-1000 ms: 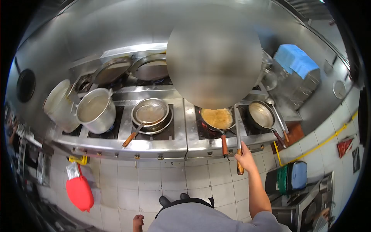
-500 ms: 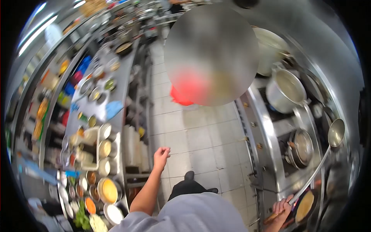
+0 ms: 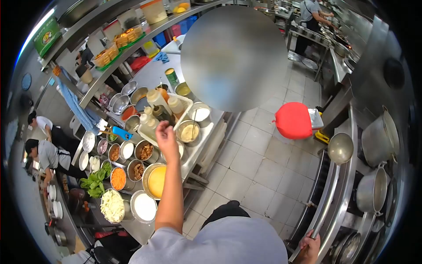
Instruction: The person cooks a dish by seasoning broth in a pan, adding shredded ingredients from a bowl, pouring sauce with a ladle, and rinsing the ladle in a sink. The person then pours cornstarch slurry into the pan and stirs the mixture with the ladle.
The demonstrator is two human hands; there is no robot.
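My left hand [image 3: 167,137] is raised over the prep table, fingers apart and nothing in them. Below and around it are squeeze bottles [image 3: 159,100] in a white basket, a metal pot of pale yellow paste [image 3: 188,132] and a pot of yellow liquid [image 3: 156,180]. At the lower right, my right hand [image 3: 310,244] grips the handle of a long metal ladle [image 3: 340,148], whose bowl is up and away from me, beside the stove edge.
Metal pots [image 3: 372,189] stand on the stove at the right. A red covered object [image 3: 293,120] is on the tiled floor [image 3: 258,161]. Shredded food [image 3: 113,206] and leafy greens [image 3: 93,183] lie at left. Several people work farther off. A blurred disc hides the upper middle.
The view has swung from the stove to the prep table. My left hand has risen over the containers and opened. My right hand still holds the ladle, now away from the pans.
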